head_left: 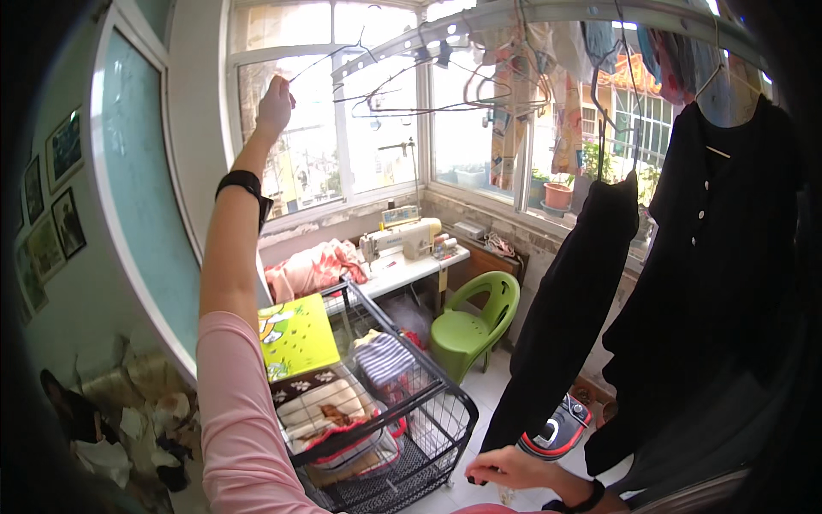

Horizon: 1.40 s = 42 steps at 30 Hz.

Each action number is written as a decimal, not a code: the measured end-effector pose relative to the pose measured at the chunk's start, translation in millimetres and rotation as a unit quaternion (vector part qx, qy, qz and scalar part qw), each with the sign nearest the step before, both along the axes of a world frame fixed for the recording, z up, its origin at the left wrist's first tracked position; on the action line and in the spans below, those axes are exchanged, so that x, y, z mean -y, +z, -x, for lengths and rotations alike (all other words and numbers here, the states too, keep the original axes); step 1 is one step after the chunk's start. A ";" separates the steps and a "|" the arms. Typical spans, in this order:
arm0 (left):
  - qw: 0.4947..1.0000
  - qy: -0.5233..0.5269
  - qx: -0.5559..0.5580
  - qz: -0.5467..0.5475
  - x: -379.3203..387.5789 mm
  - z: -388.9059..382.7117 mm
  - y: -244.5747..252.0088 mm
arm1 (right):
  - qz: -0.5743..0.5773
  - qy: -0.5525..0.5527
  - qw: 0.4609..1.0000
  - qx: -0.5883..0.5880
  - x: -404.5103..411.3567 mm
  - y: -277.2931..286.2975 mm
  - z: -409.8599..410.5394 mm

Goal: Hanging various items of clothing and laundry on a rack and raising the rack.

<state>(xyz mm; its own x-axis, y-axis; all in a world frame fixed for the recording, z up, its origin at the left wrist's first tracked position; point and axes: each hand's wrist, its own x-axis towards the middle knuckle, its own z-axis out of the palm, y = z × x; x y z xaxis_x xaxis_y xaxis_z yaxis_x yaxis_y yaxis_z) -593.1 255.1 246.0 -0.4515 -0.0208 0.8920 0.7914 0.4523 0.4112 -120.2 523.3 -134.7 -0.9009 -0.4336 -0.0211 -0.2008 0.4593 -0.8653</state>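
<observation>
My left hand (276, 108) is raised at the upper left, its fingers closed around one end of a dark clothes hanger (321, 62). That hanger's hook sits by the drying rack's rail (437, 29). Low in the picture, my right hand (510, 468) grips the bottom end of a long black garment (571, 276), which looks like trousers. Its top hangs from a hanger (620, 96) on the right. A black buttoned top (725, 212) hangs on another hanger beside it.
A black wire cart (459, 392) with folded textiles stands below my left arm. Behind it are a sewing machine (401, 239) on a white table and a green plastic chair (459, 327). A black-and-red appliance (559, 430) sits on the floor. A framed glass door (144, 173) stands left.
</observation>
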 end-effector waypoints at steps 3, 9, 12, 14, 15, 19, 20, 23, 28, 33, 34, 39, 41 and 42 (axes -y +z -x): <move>0.995 -0.068 0.018 -0.073 -59.3 14.2 -6.1 | -0.035 -0.065 0.994 0.079 -17.0 -18.5 -5.8; 0.980 -0.166 0.027 -0.110 -115.0 44.2 14.2 | 0.086 -0.128 0.954 0.256 -36.5 -34.3 -4.3; 0.969 -0.206 0.088 -0.106 -131.7 38.1 11.6 | 0.082 -0.145 0.978 0.125 -35.1 -54.0 5.6; 0.967 -0.211 0.112 -0.089 -130.4 38.6 6.2 | 0.082 -0.140 0.983 0.089 -33.6 -63.3 12.6; 0.964 -0.218 0.135 -0.072 -129.1 38.3 1.6 | 0.084 -0.137 0.984 0.074 -31.9 -67.8 15.5; 0.961 -0.197 0.192 -0.029 -119.9 34.1 -12.0 | 0.098 -0.139 0.982 0.077 -25.3 -69.2 25.8; 0.962 -0.184 0.201 -0.005 -116.8 40.0 -17.2 | 0.112 -0.131 0.983 0.070 -22.6 -68.7 27.7; 0.955 -0.146 0.252 -0.053 -101.0 45.6 -23.4 | 0.125 -0.100 0.986 0.055 -16.0 -65.0 34.0; 0.955 -0.125 0.271 0.007 -100.6 11.8 -48.6 | 0.098 -0.090 0.991 0.023 3.3 -59.4 27.6; 0.981 -0.102 0.158 0.040 -7.4 -71.6 -117.7 | 0.133 -0.008 0.988 -0.079 39.4 -2.5 27.2; 0.971 -0.133 0.188 0.055 -16.5 -98.6 -136.5 | 0.181 -0.033 0.973 -0.138 46.3 17.0 22.3; 0.897 -0.352 0.251 0.094 45.1 -264.6 -188.2 | 0.430 0.135 0.841 -0.300 107.4 84.8 -44.1; 0.904 -0.383 0.169 0.082 91.6 -316.7 -208.3 | 0.425 0.234 0.810 -0.329 141.1 102.3 -67.8; 0.913 -0.373 0.152 0.055 116.4 -330.2 -219.1 | 0.443 0.262 0.810 -0.279 158.6 107.1 -81.6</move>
<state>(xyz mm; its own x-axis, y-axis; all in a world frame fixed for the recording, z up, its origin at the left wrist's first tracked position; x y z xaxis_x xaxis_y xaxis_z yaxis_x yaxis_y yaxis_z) -262.9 138.8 26.9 -0.5307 0.4764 0.7010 0.7527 -0.1153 0.6482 -38.6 364.7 -27.6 -0.3494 -0.3820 0.8556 -0.6413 -0.5683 -0.5156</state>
